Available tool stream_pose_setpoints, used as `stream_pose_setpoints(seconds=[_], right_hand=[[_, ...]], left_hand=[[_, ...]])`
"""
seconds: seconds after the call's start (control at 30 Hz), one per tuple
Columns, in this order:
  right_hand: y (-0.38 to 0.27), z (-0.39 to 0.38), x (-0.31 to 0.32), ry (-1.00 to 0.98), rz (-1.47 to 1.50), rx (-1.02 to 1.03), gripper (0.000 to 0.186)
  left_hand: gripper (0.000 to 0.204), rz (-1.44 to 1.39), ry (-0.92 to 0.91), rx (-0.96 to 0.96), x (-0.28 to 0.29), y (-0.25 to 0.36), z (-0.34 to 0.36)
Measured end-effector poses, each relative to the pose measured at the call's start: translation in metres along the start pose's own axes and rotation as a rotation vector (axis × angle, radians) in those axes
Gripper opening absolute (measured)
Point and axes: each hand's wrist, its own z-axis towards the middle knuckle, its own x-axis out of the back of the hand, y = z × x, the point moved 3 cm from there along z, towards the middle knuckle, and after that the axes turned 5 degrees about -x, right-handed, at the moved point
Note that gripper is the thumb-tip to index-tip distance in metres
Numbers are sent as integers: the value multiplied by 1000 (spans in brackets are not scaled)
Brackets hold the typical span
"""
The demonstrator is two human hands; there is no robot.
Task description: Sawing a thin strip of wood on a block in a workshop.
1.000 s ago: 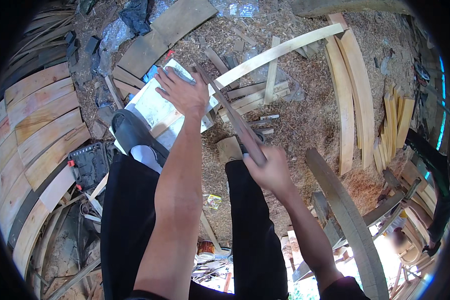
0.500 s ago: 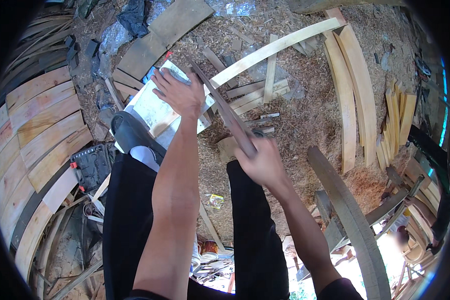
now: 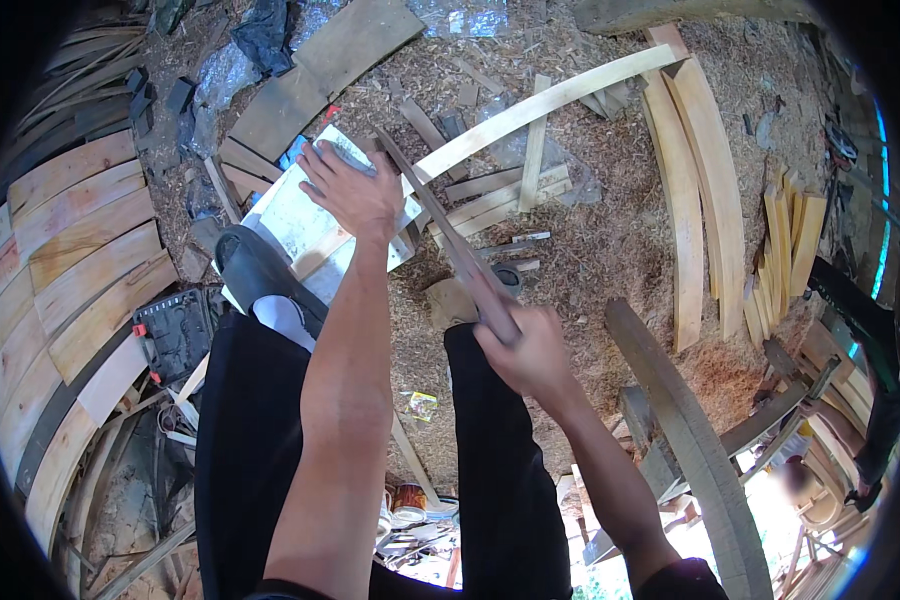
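My left hand (image 3: 355, 190) lies flat with fingers spread on a white-topped work surface (image 3: 288, 222), beside a long curved strip of pale wood (image 3: 540, 103). The strip's near end reaches the surface close to that hand, partly hidden. My right hand (image 3: 530, 352) is closed round the thick end of a long, narrow, tapering brown tool (image 3: 458, 255), perhaps a handsaw seen edge-on. Its thin end crosses the strip just right of my left hand. A dark shoe (image 3: 260, 265) on my left foot rests against the white surface.
Curved boards (image 3: 705, 190) lie at the right, with short sticks (image 3: 795, 240) beyond. Wood pieces are stacked at the left (image 3: 85, 250) near an open black tool case (image 3: 178, 330). A thick curved beam (image 3: 685, 420) stands near my right forearm. Another person's dark sleeve (image 3: 880, 430) shows far right.
My right hand has drawn back slightly toward me with the brown tool. My left hand stays in place on the surface. The whole view has shifted a little.
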Motion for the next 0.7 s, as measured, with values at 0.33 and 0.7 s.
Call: stream_pose_setpoints(seconds=[0.33, 0.7], right_hand=[[-41, 116, -36, 78, 7, 15, 36], [15, -46, 19, -29, 52, -135, 18]], left_hand=[[74, -53, -83, 10, -3, 13, 3], [74, -33, -10, 9, -3, 11, -1]])
